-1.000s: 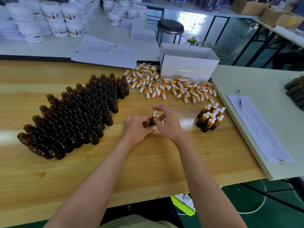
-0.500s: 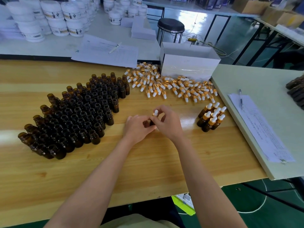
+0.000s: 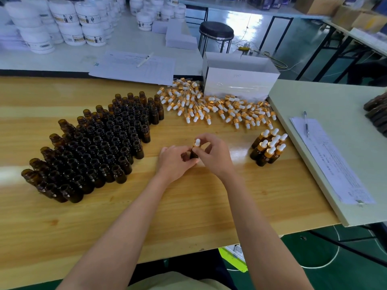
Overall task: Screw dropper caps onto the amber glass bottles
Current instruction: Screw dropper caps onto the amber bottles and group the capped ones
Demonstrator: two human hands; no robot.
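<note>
1. The amber bottle (image 3: 193, 154) stands mid-counter, steadied by the left hand (image 3: 174, 161) gripping its body.
2. The right hand (image 3: 213, 153) pinches the dropper cap (image 3: 197, 142), apparently to twist it.
3. Uncapped bottles (image 3: 98, 145) wait left; finished ones (image 3: 269, 148) stand right.

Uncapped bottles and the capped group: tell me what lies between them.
Head view: left hand and right hand gripping one bottle with its dropper cap; otherwise bare tabletop.

Right hand (image 3: 213, 156) curled tighter round dropper cap (image 3: 197, 142) (index no longer stretched out).
</note>
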